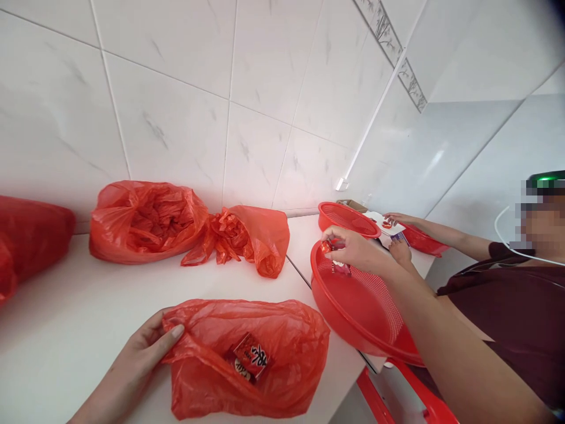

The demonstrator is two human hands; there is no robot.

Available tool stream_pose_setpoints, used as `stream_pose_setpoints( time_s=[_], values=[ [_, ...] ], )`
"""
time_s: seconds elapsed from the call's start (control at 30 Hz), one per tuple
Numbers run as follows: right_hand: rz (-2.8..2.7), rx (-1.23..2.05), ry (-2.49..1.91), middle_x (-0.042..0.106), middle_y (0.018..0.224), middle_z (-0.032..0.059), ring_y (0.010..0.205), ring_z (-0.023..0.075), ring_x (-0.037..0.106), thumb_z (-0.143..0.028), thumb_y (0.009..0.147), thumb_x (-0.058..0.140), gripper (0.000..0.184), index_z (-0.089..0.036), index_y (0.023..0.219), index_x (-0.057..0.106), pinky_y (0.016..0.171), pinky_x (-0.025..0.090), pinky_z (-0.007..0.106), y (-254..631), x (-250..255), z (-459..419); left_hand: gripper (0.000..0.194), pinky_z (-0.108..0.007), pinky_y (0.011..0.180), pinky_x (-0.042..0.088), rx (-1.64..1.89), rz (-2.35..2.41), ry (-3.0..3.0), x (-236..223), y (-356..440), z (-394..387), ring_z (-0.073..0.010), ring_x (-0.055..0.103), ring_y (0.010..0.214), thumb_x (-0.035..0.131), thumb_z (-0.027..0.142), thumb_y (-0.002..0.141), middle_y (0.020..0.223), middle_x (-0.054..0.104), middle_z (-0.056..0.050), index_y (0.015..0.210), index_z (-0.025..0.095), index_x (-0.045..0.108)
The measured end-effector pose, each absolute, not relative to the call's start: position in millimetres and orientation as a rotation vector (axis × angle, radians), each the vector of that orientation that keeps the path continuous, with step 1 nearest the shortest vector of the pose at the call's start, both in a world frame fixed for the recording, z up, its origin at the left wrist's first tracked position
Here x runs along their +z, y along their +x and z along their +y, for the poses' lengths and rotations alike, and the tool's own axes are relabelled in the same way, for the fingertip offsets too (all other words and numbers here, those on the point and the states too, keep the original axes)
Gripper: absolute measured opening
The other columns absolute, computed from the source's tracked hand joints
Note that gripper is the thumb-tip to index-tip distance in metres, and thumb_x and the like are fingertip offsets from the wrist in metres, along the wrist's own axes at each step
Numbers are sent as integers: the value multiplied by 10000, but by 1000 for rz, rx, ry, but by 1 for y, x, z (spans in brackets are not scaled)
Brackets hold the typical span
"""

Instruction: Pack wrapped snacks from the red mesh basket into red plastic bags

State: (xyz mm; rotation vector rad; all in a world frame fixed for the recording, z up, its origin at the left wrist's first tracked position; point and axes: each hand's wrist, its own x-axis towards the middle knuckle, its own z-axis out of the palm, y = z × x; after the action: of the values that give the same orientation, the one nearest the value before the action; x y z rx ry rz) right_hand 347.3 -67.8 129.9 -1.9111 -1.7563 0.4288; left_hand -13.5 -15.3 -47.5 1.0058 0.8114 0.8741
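At the near edge of the white table (101, 306), the left hand (150, 347) has its thumb pressed down on the gathered rim of a thin red plastic bag (300, 359), the fingers curled beneath, no gap between them but the film. The bag spreads out to the right of those fingertips, its mouth slack; inside, a little way from the thumb, lies a dark red packet (253, 356) with white lettering. Right hand (351, 250): fingertips drawn together on a small shiny orange-red wrapped piece (325, 247), just over the rim of a large red basket (348, 303). Directly below these fingers shows a dark pink packet (341, 268); from where I stand I can't tell whether it hangs from the grip or rests against the basket wall. Beyond the right fingers, a second red basket (346, 217). Past it, a co-worker's two hands (401, 250) are at some small items, one by a purple packet (401, 237). Up beyond the left fingers, near the tiled wall (176, 118), sit a bulky crumpled red bag (150, 218) and a smaller one (267, 235), side by side.
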Motion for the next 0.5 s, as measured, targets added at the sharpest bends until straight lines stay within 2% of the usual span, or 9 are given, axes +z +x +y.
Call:
stream_pose_setpoints(
  time_s=[0.13,0.23,0.3,0.4,0.43,0.5],
  values=[
    [-2127,573,-1591,587,875,-31,705,102,560,-42,719,447,333,-257,950,555,607,449,218,285,136,-88,421,-316,737,559,871,776,1034,-47,-15,-16,-289,665,957,681,380,769,1108,704,-39,1171,282,601],
    [-2480,525,-1414,567,955,-7,770,104,542,-24,718,460,312,-233,911,590,695,433,226,242,126,-96,432,-325,752,557,867,786,1029,-46,-15,-17,-287,666,961,674,374,779,1100,706,-42,1191,280,585],
    [-2585,552,-1383,553,1076,10,806,118,549,-120,750,561,318,-256,1035,592,727,432,244,231,120,-95,463,-338,750,558,869,790,1013,-47,-15,-18,-293,671,947,683,377,769,1087,710,-50,1206,270,575],
    [-2371,547,-1589,559,1143,10,851,138,562,-312,750,655,476,-309,1206,517,722,435,252,247,120,-90,479,-350,736,560,876,775,1011,-49,-16,-17,-297,679,910,692,372,757,1068,715,-58,1208,261,575],
    [-2236,485,-1692,588,1076,1,832,135,561,-335,770,631,413,-300,1170,536,703,430,249,260,121,-87,464,-350,738,559,872,767,1015,-50,-16,-17,-293,681,900,689,369,761,1066,715,-57,1199,261,581],
    [-1991,315,-1888,610,869,-18,732,122,540,-332,819,545,169,-251,959,595,637,403,246,292,120,-82,418,-348,747,555,863,750,1025,-51,-16,-17,-281,683,887,680,364,771,1062,716,-44,1169,269,595]
  ],
)
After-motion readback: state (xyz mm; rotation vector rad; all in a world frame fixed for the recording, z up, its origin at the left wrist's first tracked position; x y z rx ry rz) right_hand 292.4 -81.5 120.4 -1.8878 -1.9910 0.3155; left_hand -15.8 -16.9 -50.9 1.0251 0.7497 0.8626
